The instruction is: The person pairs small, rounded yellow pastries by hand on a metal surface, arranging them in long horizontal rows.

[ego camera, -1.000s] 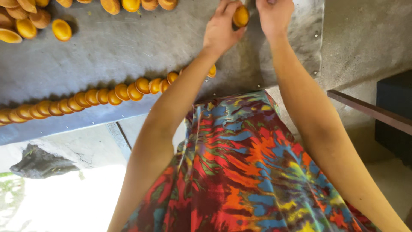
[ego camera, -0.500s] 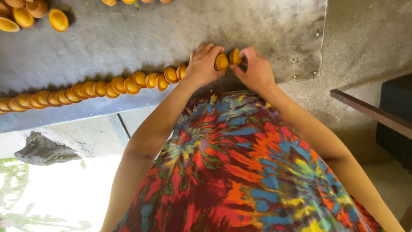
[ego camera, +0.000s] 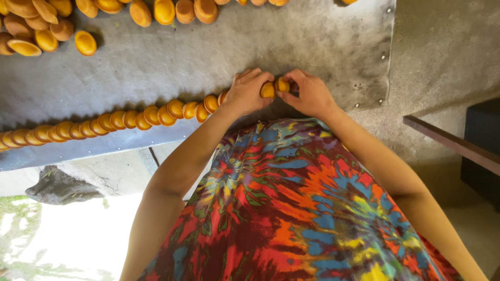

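Note:
My left hand and my right hand meet at the near edge of a grey metal sheet. Between their fingertips stand two small orange oval pieces, side by side on edge; the left fingers pinch one and the right fingers the other. They stand at the right end of a long row of orange pieces that runs on edge along the sheet's near side, off to the left.
Loose orange pieces lie in a pile at the far left and more along the far edge. A dark wooden rail crosses on the right. My tie-dye garment fills the foreground. A rock lies low left.
Both hands came down from the far part of the sheet to its near edge, bringing an orange piece to the right end of the row, where they now hold two pieces.

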